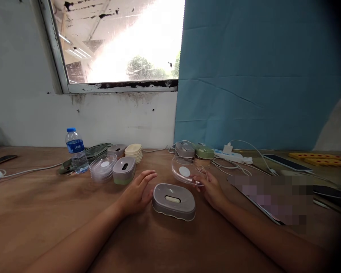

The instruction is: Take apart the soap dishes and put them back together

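Note:
My right hand (211, 189) pinches the right edge of a clear plastic cover (191, 179) with a white oval patch, held tilted above the table. Directly in front of me lies a grey oval lid-like piece (174, 193) with a slot in its top; something cream shows through the slot. My left hand (138, 192) is at its left side, fingers spread; whether the thumb touches it I cannot tell. Left of that hand stand a grey-and-green box (124, 170) with a slotted top and a stack of clear covers (103, 168).
Behind them are cream trays (133, 150), another grey box (116, 150) and a water bottle (77, 151). Farther back sit a grey box (185, 149) and a green box (204, 151). A power strip (229, 156) with cables and a phone (287, 163) lie at the right.

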`<state>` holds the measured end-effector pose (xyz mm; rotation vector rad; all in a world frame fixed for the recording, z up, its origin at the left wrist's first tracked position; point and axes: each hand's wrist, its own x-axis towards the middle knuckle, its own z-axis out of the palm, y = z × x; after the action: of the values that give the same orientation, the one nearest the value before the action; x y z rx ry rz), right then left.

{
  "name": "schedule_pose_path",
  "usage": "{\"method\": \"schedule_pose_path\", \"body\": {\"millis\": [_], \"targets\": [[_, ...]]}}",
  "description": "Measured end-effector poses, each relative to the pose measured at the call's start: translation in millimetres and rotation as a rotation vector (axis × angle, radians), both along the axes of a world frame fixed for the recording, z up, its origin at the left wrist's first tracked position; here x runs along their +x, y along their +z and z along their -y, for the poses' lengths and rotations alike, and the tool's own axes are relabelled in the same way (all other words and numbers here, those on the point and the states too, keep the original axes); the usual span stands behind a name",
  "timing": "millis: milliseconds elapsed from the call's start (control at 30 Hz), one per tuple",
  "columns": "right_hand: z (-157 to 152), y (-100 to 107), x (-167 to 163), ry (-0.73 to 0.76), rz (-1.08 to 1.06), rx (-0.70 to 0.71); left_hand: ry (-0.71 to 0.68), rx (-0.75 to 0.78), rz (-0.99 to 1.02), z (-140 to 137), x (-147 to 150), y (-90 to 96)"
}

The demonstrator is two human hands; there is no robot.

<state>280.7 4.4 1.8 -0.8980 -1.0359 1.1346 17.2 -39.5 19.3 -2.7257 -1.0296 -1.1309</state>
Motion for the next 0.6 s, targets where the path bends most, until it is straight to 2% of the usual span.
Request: {"method": "schedule_pose_path", "body": {"millis": [100, 233, 333, 467, 600], "targets": [[3.2, 0.7, -1.4, 0.058, 0.027, -0.041, 0.004, 0.117, -0.076, -0.7, 1.3, -0.9], [6.9, 1.4, -4.4, 0.225, 0.068, -0.050, -0.029, 0.267, -0.192, 0.4, 4.3, 0.8], [9.0, 2.6, -6.8, 0.299, 0.108, -0.049, -0.115, 0.240, -0.272, 1.5, 4.7, 3.3], [7.5, 1.5, -8.1, 0.311, 0.132, -0.049, -0.221, 0.198, -0.358, 0.4, 1.6, 4.5], [0.5, -4.8, -4.1, 0.254, 0.198, 0.017, -0.186, 0.200, -0.376, -3.6, -1.6, 2.5]]}}
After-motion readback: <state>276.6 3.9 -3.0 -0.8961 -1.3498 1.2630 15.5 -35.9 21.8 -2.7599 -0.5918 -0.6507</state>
